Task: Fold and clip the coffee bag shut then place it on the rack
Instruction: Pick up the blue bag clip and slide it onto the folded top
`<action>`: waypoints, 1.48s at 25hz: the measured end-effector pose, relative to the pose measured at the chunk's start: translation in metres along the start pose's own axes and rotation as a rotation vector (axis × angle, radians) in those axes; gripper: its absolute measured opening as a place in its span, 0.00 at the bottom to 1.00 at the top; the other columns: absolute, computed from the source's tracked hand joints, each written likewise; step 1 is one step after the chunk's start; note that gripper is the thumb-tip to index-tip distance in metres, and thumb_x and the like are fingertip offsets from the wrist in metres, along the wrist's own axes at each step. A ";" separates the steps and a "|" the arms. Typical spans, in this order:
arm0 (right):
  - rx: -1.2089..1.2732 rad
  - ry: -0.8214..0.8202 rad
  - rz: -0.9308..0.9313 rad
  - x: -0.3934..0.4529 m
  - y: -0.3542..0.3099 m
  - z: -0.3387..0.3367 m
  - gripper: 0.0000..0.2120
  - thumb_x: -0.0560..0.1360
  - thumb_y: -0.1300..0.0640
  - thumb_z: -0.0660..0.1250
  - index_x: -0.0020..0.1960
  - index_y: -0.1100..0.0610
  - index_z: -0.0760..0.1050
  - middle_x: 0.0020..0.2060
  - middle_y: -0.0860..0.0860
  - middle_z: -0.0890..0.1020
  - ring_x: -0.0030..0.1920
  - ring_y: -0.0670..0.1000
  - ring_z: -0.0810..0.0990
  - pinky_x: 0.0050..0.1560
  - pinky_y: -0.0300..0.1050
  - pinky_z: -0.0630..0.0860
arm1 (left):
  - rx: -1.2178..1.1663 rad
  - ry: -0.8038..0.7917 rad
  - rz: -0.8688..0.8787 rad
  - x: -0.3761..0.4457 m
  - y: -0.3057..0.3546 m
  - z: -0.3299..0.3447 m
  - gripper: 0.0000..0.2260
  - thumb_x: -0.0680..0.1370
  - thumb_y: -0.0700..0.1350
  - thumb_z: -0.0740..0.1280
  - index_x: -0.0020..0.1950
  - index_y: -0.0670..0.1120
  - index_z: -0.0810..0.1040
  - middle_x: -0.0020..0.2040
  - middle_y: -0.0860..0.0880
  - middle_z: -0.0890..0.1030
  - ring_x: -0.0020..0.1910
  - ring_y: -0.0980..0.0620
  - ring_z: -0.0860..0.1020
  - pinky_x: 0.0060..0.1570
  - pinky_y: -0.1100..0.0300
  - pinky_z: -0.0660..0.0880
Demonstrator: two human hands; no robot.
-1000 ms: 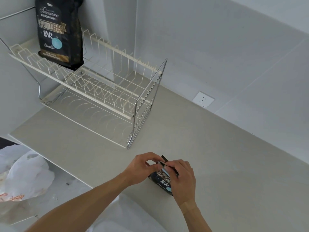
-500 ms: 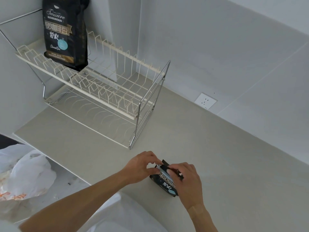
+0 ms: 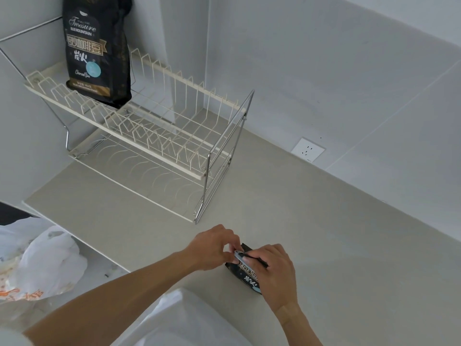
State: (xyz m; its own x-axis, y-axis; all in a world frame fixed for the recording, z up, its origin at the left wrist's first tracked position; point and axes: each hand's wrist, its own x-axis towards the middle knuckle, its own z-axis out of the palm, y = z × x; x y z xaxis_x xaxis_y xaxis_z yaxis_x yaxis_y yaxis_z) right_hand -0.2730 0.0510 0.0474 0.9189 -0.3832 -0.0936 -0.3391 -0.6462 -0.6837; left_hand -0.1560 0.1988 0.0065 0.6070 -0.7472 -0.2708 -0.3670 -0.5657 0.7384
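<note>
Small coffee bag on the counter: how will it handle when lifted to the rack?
The small coffee bag looks like soft, glossy film, so probably floppy and a bit slippery. It seems light, both hands cover most of it. A pale clip sits at its folded top; gripping there may dislodge it.

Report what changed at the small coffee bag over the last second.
Little changed. Both hands, left hand and right hand, still pinch the small coffee bag top and pale blue clip on the counter. The rack and large bag stayed put.

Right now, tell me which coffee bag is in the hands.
The small coffee bag on the counter, gripped by both hands at its folded top. The tall bag stands untouched on the rack.
</note>
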 end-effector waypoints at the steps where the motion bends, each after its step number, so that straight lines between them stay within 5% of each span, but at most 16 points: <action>1: 0.001 0.000 0.007 0.000 -0.001 0.000 0.04 0.71 0.54 0.74 0.37 0.48 0.82 0.33 0.39 0.80 0.44 0.42 0.75 0.45 0.41 0.71 | -0.002 -0.019 -0.003 0.000 -0.001 0.000 0.10 0.72 0.55 0.71 0.51 0.59 0.78 0.44 0.63 0.77 0.52 0.61 0.71 0.54 0.55 0.72; 5: -0.013 -0.016 0.052 -0.001 0.001 -0.003 0.01 0.71 0.51 0.72 0.41 0.46 0.82 0.36 0.39 0.81 0.46 0.44 0.75 0.43 0.38 0.71 | -0.012 -0.015 0.040 -0.003 -0.003 0.000 0.10 0.73 0.55 0.72 0.53 0.59 0.79 0.50 0.59 0.78 0.53 0.61 0.72 0.54 0.58 0.71; 9: -0.076 -0.027 0.029 -0.002 0.003 -0.007 0.03 0.72 0.51 0.71 0.46 0.47 0.83 0.41 0.40 0.82 0.48 0.44 0.74 0.46 0.40 0.73 | -0.131 0.080 0.015 -0.006 -0.002 -0.001 0.08 0.71 0.51 0.74 0.50 0.57 0.84 0.45 0.60 0.79 0.47 0.61 0.76 0.48 0.62 0.72; 14: -0.020 -0.012 0.068 -0.004 0.002 -0.005 0.02 0.71 0.53 0.72 0.40 0.48 0.82 0.35 0.42 0.81 0.46 0.44 0.74 0.42 0.39 0.72 | -0.184 0.044 -0.032 -0.004 0.002 -0.007 0.06 0.70 0.50 0.76 0.46 0.56 0.85 0.44 0.57 0.82 0.44 0.57 0.79 0.48 0.53 0.77; 25: 0.038 0.046 0.080 -0.004 0.007 0.003 0.03 0.70 0.55 0.74 0.37 0.48 0.83 0.31 0.42 0.80 0.43 0.45 0.74 0.42 0.39 0.70 | -0.040 -0.018 0.029 0.005 0.005 -0.002 0.07 0.70 0.52 0.75 0.46 0.52 0.84 0.45 0.54 0.83 0.44 0.57 0.77 0.50 0.58 0.73; 30: -0.127 0.004 -0.007 -0.012 0.019 -0.005 0.06 0.68 0.47 0.74 0.45 0.44 0.82 0.38 0.38 0.81 0.46 0.41 0.72 0.47 0.41 0.72 | 0.141 -0.094 0.121 0.006 0.009 -0.013 0.10 0.73 0.55 0.71 0.51 0.55 0.80 0.51 0.57 0.79 0.52 0.59 0.73 0.54 0.56 0.72; 32: -0.136 0.027 0.073 -0.024 0.040 -0.014 0.12 0.65 0.47 0.77 0.47 0.41 0.82 0.43 0.37 0.82 0.49 0.40 0.74 0.50 0.42 0.73 | 0.203 -0.107 0.153 0.007 0.012 -0.015 0.13 0.72 0.56 0.71 0.55 0.56 0.78 0.55 0.57 0.77 0.56 0.58 0.71 0.54 0.57 0.72; 35: 0.211 0.055 0.374 -0.048 0.067 -0.025 0.19 0.62 0.53 0.80 0.43 0.31 0.80 0.47 0.41 0.82 0.51 0.42 0.79 0.50 0.37 0.74 | 0.233 -0.111 0.223 0.013 0.023 -0.015 0.15 0.72 0.56 0.71 0.57 0.58 0.78 0.57 0.59 0.75 0.56 0.60 0.70 0.53 0.59 0.73; 37: 0.401 0.097 0.454 -0.055 0.075 -0.020 0.21 0.62 0.57 0.81 0.42 0.32 0.81 0.47 0.42 0.85 0.52 0.46 0.80 0.49 0.37 0.73 | 0.248 -0.138 0.274 0.020 0.035 -0.011 0.14 0.72 0.57 0.71 0.56 0.58 0.79 0.54 0.59 0.77 0.54 0.60 0.71 0.52 0.59 0.73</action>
State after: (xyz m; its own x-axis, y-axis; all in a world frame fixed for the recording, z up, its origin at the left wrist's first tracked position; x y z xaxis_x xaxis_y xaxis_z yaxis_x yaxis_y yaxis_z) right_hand -0.3534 0.0103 0.0156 0.6714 -0.6326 -0.3862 -0.5730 -0.1125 -0.8118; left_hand -0.1491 0.1677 0.0337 0.3689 -0.9124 -0.1773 -0.6714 -0.3935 0.6280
